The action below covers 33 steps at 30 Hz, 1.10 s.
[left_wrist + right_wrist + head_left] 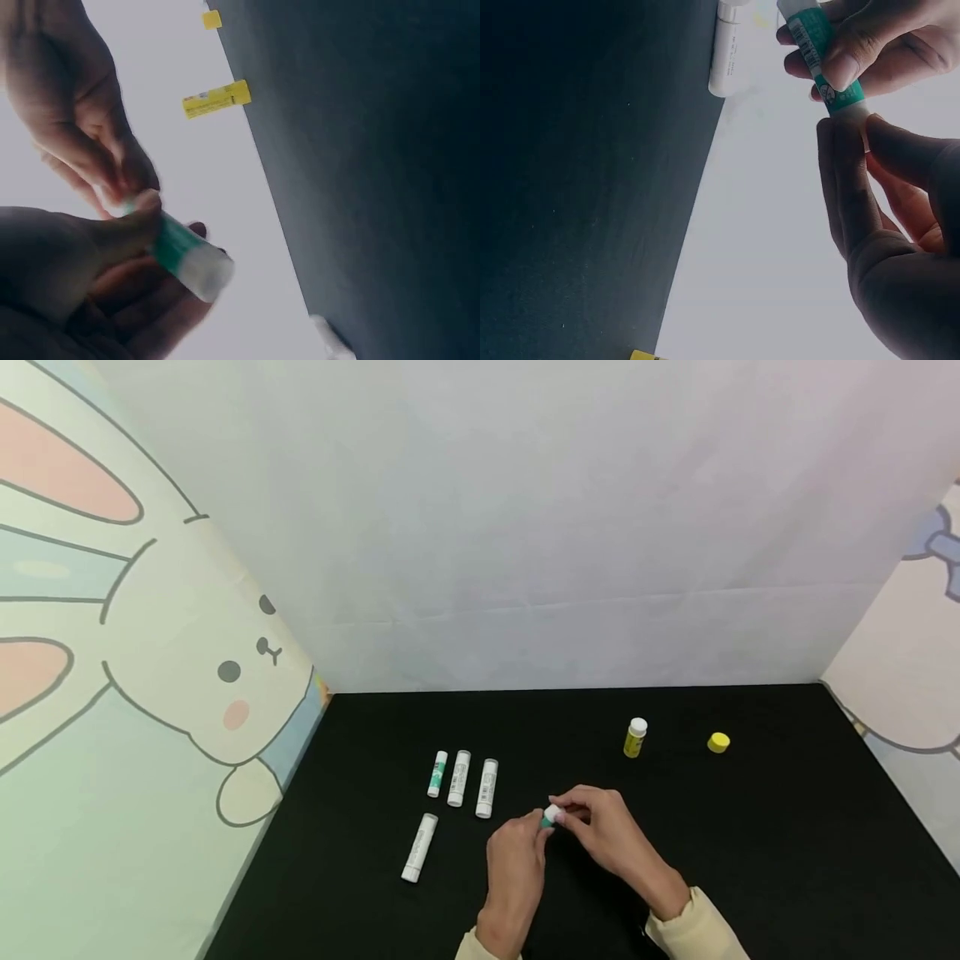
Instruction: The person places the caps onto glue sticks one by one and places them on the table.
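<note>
A green-and-white glue stick [810,46] is held between both hands, over the near part of the black table. The left hand [516,864] grips its green body, with the thumb laid along the label. At the other end, the fingertips of the right hand [611,833] pinch the white end [552,812]. Seen from the left wrist, the glue stick [180,251] slants with its far white end sticking out past the left fingers. Part of the pinched end is hidden behind the right fingers.
Left of the hands lie a small green-and-white glue stick [437,774] and several white ones, including a nearer one [419,848]. A yellow glue stick [634,740] with a white top stands at the back right. Beside it sits a yellow cap [718,742]. Pale curtains surround the black table [757,835].
</note>
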Motion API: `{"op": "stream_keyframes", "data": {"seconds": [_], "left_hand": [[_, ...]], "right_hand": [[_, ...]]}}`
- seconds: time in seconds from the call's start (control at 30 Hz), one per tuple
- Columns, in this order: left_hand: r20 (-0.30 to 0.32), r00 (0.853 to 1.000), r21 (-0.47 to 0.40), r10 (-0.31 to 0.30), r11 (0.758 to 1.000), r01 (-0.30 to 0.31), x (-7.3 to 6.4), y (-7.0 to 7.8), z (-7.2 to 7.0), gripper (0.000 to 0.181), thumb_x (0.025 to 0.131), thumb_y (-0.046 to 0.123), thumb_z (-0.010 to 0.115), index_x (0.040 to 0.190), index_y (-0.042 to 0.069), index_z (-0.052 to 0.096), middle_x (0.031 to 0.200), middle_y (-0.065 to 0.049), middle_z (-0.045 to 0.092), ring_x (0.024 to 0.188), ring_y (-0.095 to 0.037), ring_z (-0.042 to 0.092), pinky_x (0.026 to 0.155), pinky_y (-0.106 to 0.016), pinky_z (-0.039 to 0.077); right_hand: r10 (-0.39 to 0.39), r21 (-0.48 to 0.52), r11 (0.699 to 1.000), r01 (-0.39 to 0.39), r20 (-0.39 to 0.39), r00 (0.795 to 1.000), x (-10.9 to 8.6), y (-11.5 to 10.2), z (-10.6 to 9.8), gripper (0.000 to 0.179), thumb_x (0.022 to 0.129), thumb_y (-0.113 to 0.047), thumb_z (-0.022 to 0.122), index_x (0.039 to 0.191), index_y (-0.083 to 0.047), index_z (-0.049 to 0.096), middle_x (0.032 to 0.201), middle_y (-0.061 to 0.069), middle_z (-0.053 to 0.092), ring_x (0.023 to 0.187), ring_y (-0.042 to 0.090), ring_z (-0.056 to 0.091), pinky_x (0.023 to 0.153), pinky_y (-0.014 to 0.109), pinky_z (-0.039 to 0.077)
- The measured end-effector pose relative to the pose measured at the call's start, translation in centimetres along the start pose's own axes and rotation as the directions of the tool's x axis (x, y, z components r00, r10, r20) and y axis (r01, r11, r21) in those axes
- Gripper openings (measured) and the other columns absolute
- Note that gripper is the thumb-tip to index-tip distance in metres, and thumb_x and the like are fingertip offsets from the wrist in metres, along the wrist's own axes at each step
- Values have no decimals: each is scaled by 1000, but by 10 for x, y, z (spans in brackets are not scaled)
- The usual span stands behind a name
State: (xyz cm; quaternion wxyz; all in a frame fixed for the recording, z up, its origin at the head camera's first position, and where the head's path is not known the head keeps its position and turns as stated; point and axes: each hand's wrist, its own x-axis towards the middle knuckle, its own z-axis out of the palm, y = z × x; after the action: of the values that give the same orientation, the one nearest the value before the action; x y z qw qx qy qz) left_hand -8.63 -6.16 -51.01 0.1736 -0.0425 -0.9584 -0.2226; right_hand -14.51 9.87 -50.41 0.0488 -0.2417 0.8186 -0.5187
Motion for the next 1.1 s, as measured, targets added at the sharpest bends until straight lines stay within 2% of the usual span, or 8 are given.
{"op": "stream_keyframes", "data": {"seconds": [0.13,0.33,0.5,0.83,1.1], "left_hand": [[16,998,-7,-55,998,55,-1,-5,-5,13,86,13,86,95,12,77,88,1,78,77,-17,74,60,-31,56],[43,989,-28,-140,990,142,-5,-14,-11,12,86,12,86,90,15,76,88,3,78,78,-17,73,61,-33,56],[49,979,-24,-197,980,198,-9,-19,-15,12,87,13,86,96,14,79,92,2,79,82,-18,75,65,-36,58],[20,966,-27,-257,966,258,-14,-28,-22,21,87,11,86,107,8,81,100,-3,79,87,-21,76,71,-39,60],[18,954,-29,-300,953,301,-18,-38,-30,18,87,10,87,105,10,82,93,-1,76,79,-18,74,64,-35,57]], "right_hand": [[-5,6,1000,5,-14,1000,2,0,10,19,95,2,76,112,-3,79,112,11,77,94,17,77,77,20,60],[-2,17,1000,2,-11,1000,4,-4,25,21,96,1,75,116,-2,78,112,10,76,93,15,76,76,19,60],[-4,32,999,4,13,1000,8,-7,33,21,96,1,74,117,-1,78,113,10,76,93,14,76,77,20,60],[-34,34,999,32,35,999,17,-12,47,22,96,3,74,117,-1,78,114,10,76,93,15,76,76,20,60],[-59,46,997,56,60,996,23,-16,62,24,95,5,74,119,1,77,115,12,75,93,16,75,78,22,61]]}}
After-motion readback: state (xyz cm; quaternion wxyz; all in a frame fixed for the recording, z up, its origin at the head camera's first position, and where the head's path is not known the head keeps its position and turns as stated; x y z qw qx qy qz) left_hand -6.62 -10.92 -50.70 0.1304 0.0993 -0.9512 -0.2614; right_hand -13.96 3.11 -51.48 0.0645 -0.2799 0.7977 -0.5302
